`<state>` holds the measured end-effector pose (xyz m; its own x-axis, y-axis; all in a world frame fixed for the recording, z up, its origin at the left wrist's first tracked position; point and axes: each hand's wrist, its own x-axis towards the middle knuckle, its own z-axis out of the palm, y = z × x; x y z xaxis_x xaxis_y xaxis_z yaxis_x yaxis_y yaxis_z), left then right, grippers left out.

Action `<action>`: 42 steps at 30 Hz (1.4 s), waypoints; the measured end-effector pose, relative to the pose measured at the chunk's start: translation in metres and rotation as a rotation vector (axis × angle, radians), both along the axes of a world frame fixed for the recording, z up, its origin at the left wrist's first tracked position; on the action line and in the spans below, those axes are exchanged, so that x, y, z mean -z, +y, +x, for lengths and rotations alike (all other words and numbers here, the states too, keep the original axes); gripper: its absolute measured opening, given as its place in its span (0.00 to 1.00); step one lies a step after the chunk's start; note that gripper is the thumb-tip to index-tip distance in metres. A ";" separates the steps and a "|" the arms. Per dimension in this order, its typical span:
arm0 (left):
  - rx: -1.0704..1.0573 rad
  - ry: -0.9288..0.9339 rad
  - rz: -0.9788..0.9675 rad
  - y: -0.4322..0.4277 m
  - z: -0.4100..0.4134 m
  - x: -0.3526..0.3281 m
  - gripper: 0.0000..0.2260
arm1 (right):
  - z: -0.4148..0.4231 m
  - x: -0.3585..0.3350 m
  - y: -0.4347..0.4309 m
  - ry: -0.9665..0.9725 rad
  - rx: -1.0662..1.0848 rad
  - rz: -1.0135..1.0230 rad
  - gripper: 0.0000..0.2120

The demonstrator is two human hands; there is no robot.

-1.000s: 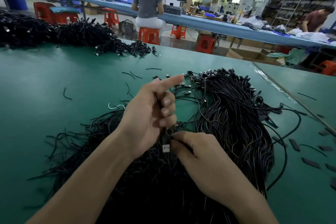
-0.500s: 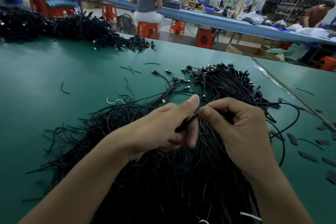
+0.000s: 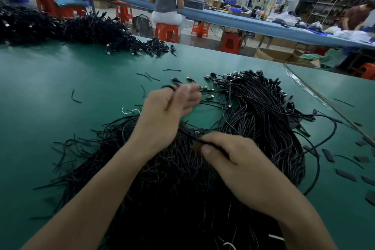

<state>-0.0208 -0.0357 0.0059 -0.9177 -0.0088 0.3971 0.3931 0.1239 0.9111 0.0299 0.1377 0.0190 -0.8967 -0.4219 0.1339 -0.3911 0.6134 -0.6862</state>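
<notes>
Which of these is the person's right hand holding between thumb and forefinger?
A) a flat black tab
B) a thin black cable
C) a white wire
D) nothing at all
B: the right hand pinches a thin black cable between thumb and forefinger, just above the big pile of black cables on the green table.

The left hand (image 3: pixel 168 111) is raised ahead, blurred; the right hand (image 3: pixel 239 165) pinches, lower and nearer.
</notes>
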 end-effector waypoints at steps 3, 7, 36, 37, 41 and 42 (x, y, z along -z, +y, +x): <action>0.144 -0.042 -0.432 0.009 0.009 -0.002 0.16 | -0.003 -0.009 0.009 0.144 0.059 -0.149 0.08; 0.424 -0.396 -0.197 0.016 0.021 -0.011 0.29 | -0.008 -0.012 0.018 0.302 0.125 -0.367 0.08; 0.539 -0.374 0.652 0.007 0.010 -0.015 0.17 | -0.007 0.007 -0.001 0.049 0.106 -0.076 0.08; 0.531 -0.359 0.646 0.007 0.010 -0.015 0.17 | -0.007 0.008 -0.001 0.047 0.115 -0.088 0.07; 0.528 -0.324 0.650 0.006 0.012 -0.016 0.18 | -0.007 0.008 0.000 0.041 0.124 -0.105 0.06; 0.519 -0.321 0.648 0.006 0.012 -0.016 0.18 | -0.006 0.008 0.000 0.047 0.124 -0.110 0.06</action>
